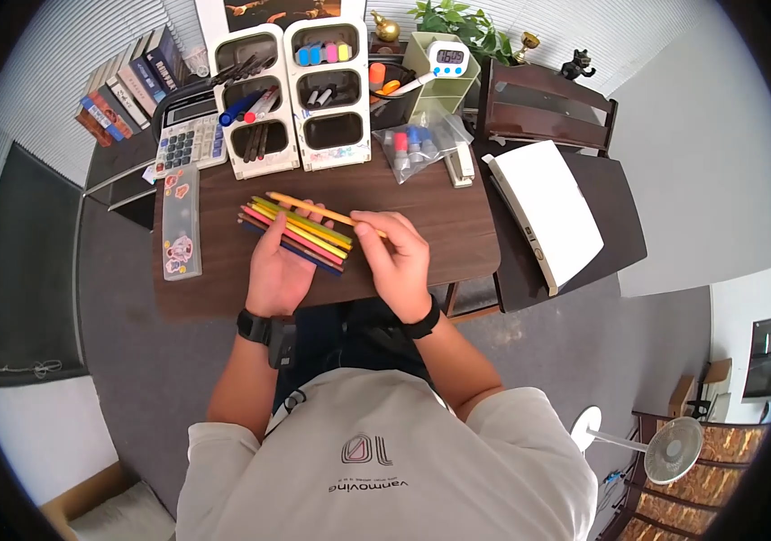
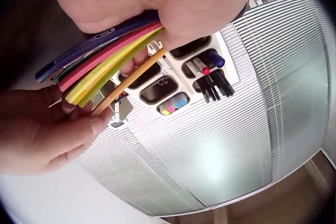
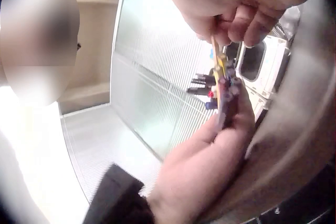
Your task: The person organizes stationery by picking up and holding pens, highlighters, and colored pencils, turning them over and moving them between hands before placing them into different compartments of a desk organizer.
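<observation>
A bundle of colored pencils [image 1: 300, 242], in yellow, olive, pink, brown and dark blue, lies across my left hand [image 1: 277, 279]. The left thumb is curled over the bundle and holds it. My right hand [image 1: 401, 261] pinches the right end of an orange pencil [image 1: 311, 207] between thumb and fingers. This pencil slants along the far side of the bundle, its other end over the left fingers. In the left wrist view, the flat pencil ends fan out beneath the left palm, and the orange pencil [image 2: 125, 85] sits apart from the rest at its pinched end.
Two white organizers [image 1: 291, 144] with pens, markers and dark pencils stand behind the hands. A sticker-covered pencil case [image 1: 182, 225] and a calculator [image 1: 189, 144] are at left. A clear bag of markers [image 1: 421, 144], a stapler [image 1: 460, 167] and a thick white book [image 1: 547, 216] are at right.
</observation>
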Demonstrator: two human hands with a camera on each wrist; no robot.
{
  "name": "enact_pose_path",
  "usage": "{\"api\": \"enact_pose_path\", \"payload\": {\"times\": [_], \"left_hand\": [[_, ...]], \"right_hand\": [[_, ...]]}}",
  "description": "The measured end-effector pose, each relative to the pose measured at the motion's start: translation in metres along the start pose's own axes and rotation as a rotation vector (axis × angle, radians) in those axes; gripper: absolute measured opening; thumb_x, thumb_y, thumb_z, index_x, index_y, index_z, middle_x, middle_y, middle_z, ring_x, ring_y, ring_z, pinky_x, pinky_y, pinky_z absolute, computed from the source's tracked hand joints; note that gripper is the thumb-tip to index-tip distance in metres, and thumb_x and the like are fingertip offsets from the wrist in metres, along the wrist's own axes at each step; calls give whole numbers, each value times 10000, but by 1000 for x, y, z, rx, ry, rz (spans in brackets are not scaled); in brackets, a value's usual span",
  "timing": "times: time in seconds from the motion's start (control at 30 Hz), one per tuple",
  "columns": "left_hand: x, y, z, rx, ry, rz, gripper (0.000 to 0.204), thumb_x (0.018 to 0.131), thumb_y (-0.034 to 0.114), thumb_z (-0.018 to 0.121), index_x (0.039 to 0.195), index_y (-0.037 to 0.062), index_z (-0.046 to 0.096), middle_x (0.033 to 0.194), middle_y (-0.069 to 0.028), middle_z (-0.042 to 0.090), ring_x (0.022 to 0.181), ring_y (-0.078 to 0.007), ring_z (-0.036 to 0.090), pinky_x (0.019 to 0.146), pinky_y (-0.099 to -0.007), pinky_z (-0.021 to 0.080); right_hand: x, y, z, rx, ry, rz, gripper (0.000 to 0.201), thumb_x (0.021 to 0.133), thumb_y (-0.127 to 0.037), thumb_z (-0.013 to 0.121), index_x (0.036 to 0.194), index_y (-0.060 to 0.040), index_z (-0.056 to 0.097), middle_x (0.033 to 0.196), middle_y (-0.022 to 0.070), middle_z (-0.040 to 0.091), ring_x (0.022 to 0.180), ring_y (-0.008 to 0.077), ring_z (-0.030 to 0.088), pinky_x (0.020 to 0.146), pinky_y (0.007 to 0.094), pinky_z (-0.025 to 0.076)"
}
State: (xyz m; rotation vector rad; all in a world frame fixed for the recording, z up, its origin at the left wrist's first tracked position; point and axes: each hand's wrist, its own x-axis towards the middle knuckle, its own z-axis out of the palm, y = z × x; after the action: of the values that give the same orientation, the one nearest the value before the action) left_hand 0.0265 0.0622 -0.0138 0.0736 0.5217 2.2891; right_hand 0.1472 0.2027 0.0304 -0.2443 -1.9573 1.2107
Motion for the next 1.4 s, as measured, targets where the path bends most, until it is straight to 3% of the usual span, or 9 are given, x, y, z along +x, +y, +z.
{"api": "enact_pose_path", "payload": {"times": [0.07,0.2,0.33,0.67,0.93,1.0,1.07,1.13,1.4], "left_hand": [[-1,1,5,12,21,-6,375,1131,243,475,1472,90,499,1454,-131,581,1409,-283,519,1221,-519,387],[-4,4,17,30,38,-43,536,1064,257,511,1557,66,421,1582,-175,461,1483,-315,436,1245,-597,317],[-4,4,18,67,-13,-23,600,1017,209,514,1574,30,380,1631,-212,406,1514,-331,402,1255,-580,311],[-10,19,9,12,-18,-55,606,1046,283,501,1571,21,348,1659,-251,355,1536,-366,366,1252,-550,306],[-10,16,10,133,-69,-76,580,1054,176,473,1590,11,324,1660,-263,342,1541,-367,358,1269,-531,299],[-10,16,10,144,-60,-64,567,1056,140,472,1590,16,327,1651,-260,357,1529,-365,376,1263,-527,314],[-11,15,10,145,-42,-43,557,1058,104,471,1590,21,330,1642,-257,372,1517,-364,395,1257,-522,329],[-11,14,11,181,6,-64,541,1069,83,486,1588,31,340,1613,-244,414,1491,-358,433,1242,-517,358],[-10,15,7,181,39,-74,492,1084,60,505,1562,63,388,1560,-212,475,1447,-334,483,1189,-520,429]], "right_hand": [[0,-2,-10,158,147,111,153,932,7,756,1084,8,772,1037,147,748,929,220,720,830,318,559],[33,-13,-21,-175,224,-57,154,912,4,773,1065,-6,760,966,131,730,917,248,715,815,343,560],[70,8,3,-373,59,-298,254,855,22,728,1106,-14,720,963,177,704,929,388,671,824,458,551],[82,17,39,-390,-112,-197,192,930,-116,714,1095,-18,725,966,168,728,907,385,706,782,462,580],[66,-11,15,-431,-91,-260,388,903,-151,754,1266,-57,657,1006,149,722,973,392,689,827,467,570],[49,-23,2,-414,-63,-270,349,917,-180,767,1226,-40,687,989,147,720,898,355,702,788,421,574],[25,-31,-9,-242,-261,117,277,934,-220,778,1123,-22,735,942,136,723,796,299,703,720,376,567],[7,-36,-11,-265,-382,227,232,945,-232,782,1003,-8,759,894,126,727,719,251,690,662,345,554],[-8,-28,-7,-260,-89,34,141,909,-82,807,1025,-13,768,939,112,758,758,189,704,662,311,557]]}}
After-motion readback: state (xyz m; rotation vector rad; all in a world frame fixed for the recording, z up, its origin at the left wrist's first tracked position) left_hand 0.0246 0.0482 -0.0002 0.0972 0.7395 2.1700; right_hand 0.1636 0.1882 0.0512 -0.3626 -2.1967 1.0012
